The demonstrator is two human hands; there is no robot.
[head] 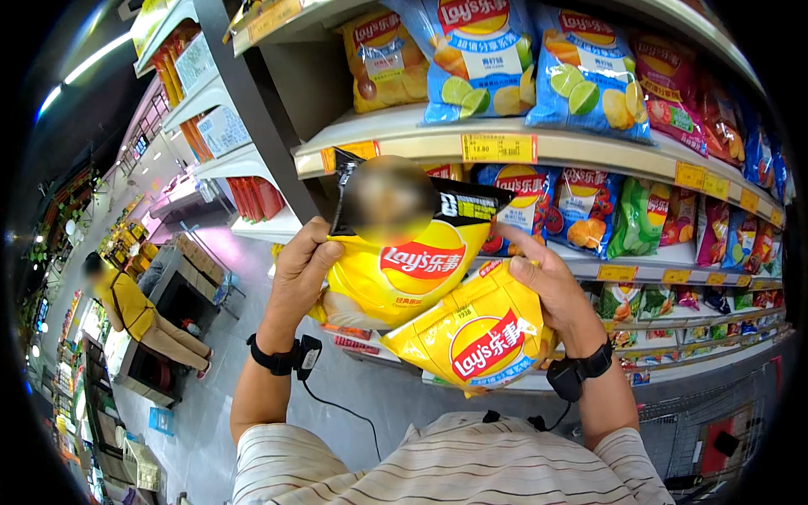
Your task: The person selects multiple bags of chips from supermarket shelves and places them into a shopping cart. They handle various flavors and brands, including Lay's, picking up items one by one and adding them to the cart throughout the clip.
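My left hand [307, 265] grips the left edge of a yellow Lay's potato chip bag with a black top band [404, 278]; part of its upper area is blurred. My right hand [549, 284] holds a second yellow Lay's chip bag [480, 341] by its right side, thumb on the front. This bag is tilted and overlaps the lower right of the first. The right index finger reaches to the right corner of the black-topped bag. Both bags are held before my chest, in front of the shelves. Each wrist wears a black strap with a small device and a cable.
Shelves [404, 136] ahead and to the right carry blue lime-pictured chip bags [480, 69], a green bag [641, 218] and other snack bags. A dark upright post [252, 107] stands at the left. Farther left, a person in a yellow top [136, 303] stands by a display counter [148, 360].
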